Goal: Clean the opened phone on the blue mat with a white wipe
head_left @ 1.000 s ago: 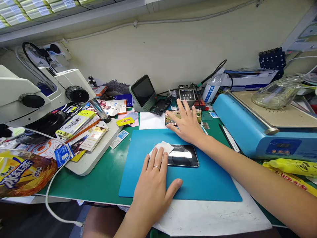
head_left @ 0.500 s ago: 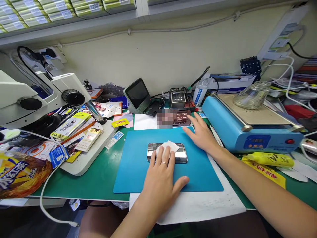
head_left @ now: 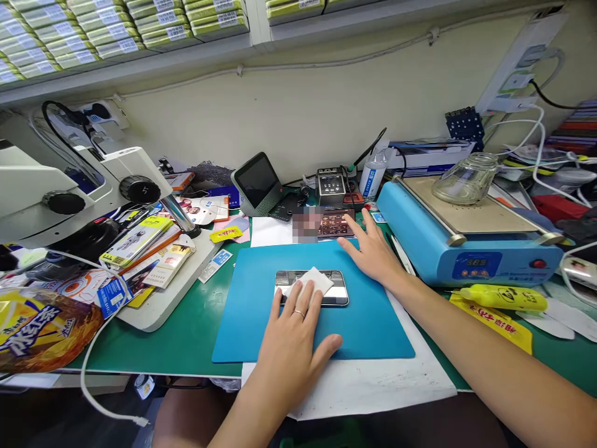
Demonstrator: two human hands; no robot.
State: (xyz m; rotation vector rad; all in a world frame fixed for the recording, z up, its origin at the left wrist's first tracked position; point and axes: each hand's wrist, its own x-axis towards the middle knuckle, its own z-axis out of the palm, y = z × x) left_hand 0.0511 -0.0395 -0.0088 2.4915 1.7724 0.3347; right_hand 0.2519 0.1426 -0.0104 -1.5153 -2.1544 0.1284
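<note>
A phone (head_left: 344, 290) with a shiny, mirror-like face lies flat on the blue mat (head_left: 373, 323). On top of it rests a folded white wipe (head_left: 321, 279). My left hand (head_left: 291, 342), with a ring on one finger, is laid out flat, its fingertips on the wipe and the phone's near edge. My right hand (head_left: 373, 249) is spread at the mat's far right corner and holds nothing. Just beyond its fingertips lies a second phone (head_left: 333, 222) with a lit dark-red screen, part of it blurred out.
A blue heating plate machine (head_left: 466, 249) carrying a glass jar (head_left: 466, 179) stands at right, near a yellow bottle (head_left: 504, 298). A microscope (head_left: 140, 186) and piled packets occupy the left. Behind are a small display (head_left: 256, 180), a soldering station (head_left: 332, 185) and a clear bottle (head_left: 372, 177).
My left fingers have drawn back slightly towards me, so more of the wipe shows. The view has shifted a little; my right hand stays about where it was.
</note>
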